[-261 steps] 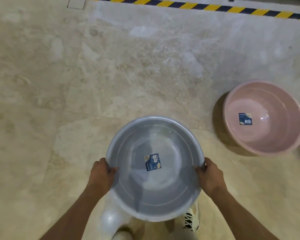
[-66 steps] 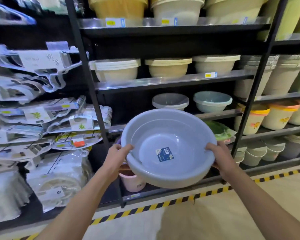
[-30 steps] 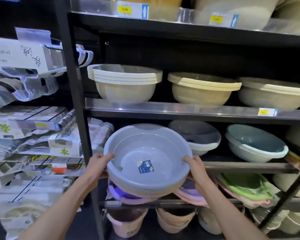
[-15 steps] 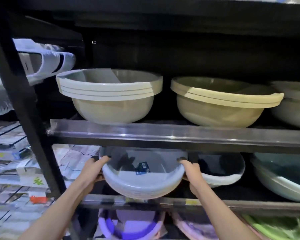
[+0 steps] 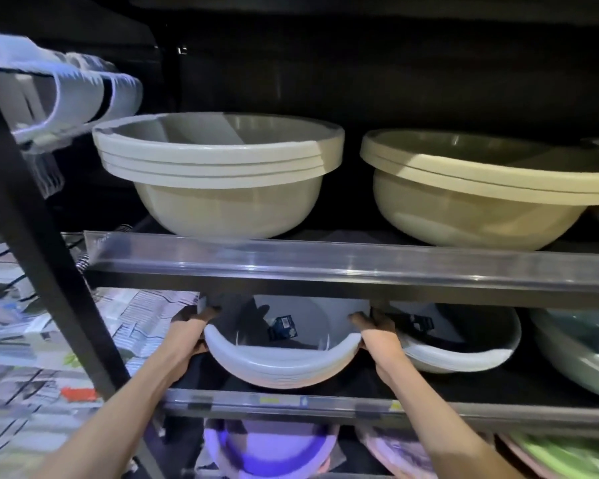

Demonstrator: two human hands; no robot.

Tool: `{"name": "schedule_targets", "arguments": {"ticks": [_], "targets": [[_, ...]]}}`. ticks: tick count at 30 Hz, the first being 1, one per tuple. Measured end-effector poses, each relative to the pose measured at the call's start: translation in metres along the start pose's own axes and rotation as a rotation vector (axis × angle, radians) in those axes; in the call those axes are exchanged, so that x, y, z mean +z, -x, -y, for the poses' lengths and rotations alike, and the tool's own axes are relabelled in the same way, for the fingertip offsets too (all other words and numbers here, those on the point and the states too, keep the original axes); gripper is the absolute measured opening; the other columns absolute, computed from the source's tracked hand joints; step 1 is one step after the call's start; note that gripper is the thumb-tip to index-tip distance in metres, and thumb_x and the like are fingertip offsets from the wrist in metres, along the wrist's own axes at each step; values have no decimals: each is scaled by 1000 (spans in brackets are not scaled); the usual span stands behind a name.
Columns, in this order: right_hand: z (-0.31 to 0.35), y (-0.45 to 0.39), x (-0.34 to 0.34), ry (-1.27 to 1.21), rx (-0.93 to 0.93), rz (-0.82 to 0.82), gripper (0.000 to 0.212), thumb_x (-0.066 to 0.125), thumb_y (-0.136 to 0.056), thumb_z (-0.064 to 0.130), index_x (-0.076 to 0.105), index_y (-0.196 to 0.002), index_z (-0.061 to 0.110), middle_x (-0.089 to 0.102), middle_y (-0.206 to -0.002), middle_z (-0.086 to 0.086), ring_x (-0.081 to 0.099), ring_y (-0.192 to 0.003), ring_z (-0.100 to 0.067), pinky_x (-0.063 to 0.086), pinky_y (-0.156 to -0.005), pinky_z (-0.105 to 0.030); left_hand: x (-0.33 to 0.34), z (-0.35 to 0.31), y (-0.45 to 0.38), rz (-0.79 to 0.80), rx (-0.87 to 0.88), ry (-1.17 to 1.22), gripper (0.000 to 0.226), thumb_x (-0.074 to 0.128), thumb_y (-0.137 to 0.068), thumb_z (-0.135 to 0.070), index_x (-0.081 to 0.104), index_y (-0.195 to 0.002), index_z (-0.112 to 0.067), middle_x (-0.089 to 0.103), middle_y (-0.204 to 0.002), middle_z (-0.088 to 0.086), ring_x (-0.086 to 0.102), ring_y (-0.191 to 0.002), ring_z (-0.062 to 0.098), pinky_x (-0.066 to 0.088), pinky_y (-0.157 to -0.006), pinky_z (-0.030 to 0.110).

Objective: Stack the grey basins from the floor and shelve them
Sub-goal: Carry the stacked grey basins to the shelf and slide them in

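The stack of grey basins (image 5: 284, 364) sits inside the middle shelf bay, its back half hidden under the shelf board above. A blue label (image 5: 282, 326) shows inside the top basin. My left hand (image 5: 191, 335) grips the stack's left rim. My right hand (image 5: 377, 335) grips the right rim. The basins rest on or just over the lower shelf board (image 5: 291, 402); I cannot tell which.
Another grey basin stack (image 5: 464, 350) touches on the right, then a green basin (image 5: 578, 354). Beige basin stacks (image 5: 218, 178) (image 5: 481, 198) stand on the shelf above (image 5: 325, 267). A black upright post (image 5: 42, 243) is at left. Purple (image 5: 267, 451) and pink basins lie below.
The basin stack went from the floor up to the shelf and has now slid deeper into the middle bay, with both hands still on its rim. My view has closed in.
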State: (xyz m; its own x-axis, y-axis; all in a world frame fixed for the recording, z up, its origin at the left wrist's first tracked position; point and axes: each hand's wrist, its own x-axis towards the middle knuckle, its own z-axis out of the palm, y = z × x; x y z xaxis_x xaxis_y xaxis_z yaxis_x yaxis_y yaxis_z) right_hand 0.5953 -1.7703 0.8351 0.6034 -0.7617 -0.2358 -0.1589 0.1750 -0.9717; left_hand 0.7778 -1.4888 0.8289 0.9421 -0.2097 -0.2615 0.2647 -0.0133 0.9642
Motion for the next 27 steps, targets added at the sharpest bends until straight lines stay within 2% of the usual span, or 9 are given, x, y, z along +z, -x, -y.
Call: {"name": "schedule_targets", "arguments": {"ticks": [4, 7, 10, 14, 17, 19, 23, 27], "targets": [[-19, 2, 6, -21, 19, 16, 63, 75, -75, 31, 54, -132, 15, 65, -123, -8, 64, -107, -32, 49, -101, -51, -7, 13, -9, -9, -29, -24, 39, 73, -82, -22, 64, -110, 5, 74, -90, 24, 71, -82, 38, 60, -67, 39], [-21, -3, 9, -11, -12, 21, 73, 75, -72, 37, 50, -137, 15, 63, -128, -8, 62, -110, -32, 48, -101, -51, -15, 22, -13, 42, -45, -24, 52, 77, -72, -29, 66, -109, 5, 77, -92, 25, 75, -89, 39, 63, -75, 43], [-18, -6, 9, 1, -20, 44, 69, 76, -73, 37, 53, -134, 15, 65, -125, -11, 63, -109, -32, 50, -99, -51, -19, 21, -11, 104, -29, -15, 61, 78, -65, -36, 66, -110, 3, 77, -94, 23, 75, -90, 37, 62, -81, 47], [-16, 1, -2, 20, 38, 147, 64, 75, -77, 41, 56, -132, 15, 71, -115, -14, 68, -98, -25, 56, -91, -44, -21, 17, 5, 185, -8, -8, 63, 77, -71, -41, 66, -112, 5, 76, -99, 24, 73, -98, 37, 62, -80, 44], [-22, 16, -13, 45, 64, 236, 61, 71, -79, 42, 54, -127, 7, 69, -120, -13, 70, -98, -23, 59, -77, -37, -22, 29, 31, 202, 25, -18, 62, 78, -75, -48, 61, -118, -6, 76, -105, 16, 76, -91, 28, 62, -69, 38], [-31, 32, -17, 28, 82, 273, 63, 74, -76, 50, 50, -122, 13, 71, -112, -13, 72, -92, -23, 59, -69, -34, -23, 41, 49, 232, 32, -18, 65, 78, -75, -53, 57, -125, -16, 74, -111, 12, 75, -89, 27, 61, -67, 38], [-44, 54, -10, -4, 55, 303, 57, 76, -69, 60, 58, -112, 27, 76, -90, -8, 74, -77, -23, 59, -66, -34, -18, 49, 64, 253, 30, 3, 73, 81, -68, -57, 52, -131, -32, 75, -108, 14, 75, -89, 32, 62, -69, 38], [-47, 54, -4, -58, 29, 281, 56, 75, -70, 59, 59, -110, 24, 73, -80, -6, 73, -73, -23, 59, -66, -34, -18, 48, 59, 258, 24, 15, 76, 83, -65, -58, 52, -130, -34, 76, -105, 17, 75, -85, 32, 62, -71, 38]]}}
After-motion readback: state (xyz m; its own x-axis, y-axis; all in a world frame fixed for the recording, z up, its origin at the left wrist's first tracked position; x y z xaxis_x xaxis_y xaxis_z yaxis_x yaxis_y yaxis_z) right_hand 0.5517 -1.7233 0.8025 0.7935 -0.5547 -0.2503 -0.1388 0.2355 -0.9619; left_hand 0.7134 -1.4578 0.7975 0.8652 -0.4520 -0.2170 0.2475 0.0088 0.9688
